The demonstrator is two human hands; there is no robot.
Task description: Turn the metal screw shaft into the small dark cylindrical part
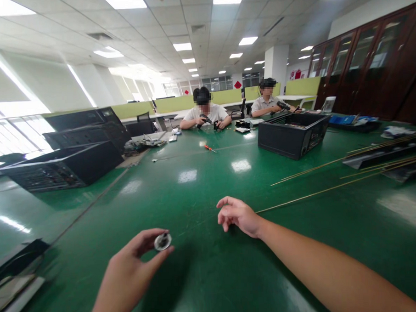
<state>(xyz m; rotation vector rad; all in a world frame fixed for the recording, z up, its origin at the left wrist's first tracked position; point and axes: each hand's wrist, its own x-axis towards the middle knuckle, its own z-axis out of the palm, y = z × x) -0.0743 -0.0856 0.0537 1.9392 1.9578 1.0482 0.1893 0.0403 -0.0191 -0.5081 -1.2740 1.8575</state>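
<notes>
Between the thumb and fingers of my left hand (138, 258) is a small round piece (162, 241) with a pale rim and a dark middle, held just above the green tabletop. What kind of piece it is, I cannot make out. My right hand (238, 215) hovers over the table to the right, its fingers loosely bent and apart, with nothing visible in them. One thin brass-coloured rod (299, 200) runs from beside my right wrist toward the right edge.
Black computer cases stand at left (67, 166) and right (293, 134). An orange-handled screwdriver (209, 148) lies mid-table. More thin rods lie by dark metal channels (383, 153). Two people (206, 112) work across the table with tools. A dark-and-white stack (17, 288) sits front left.
</notes>
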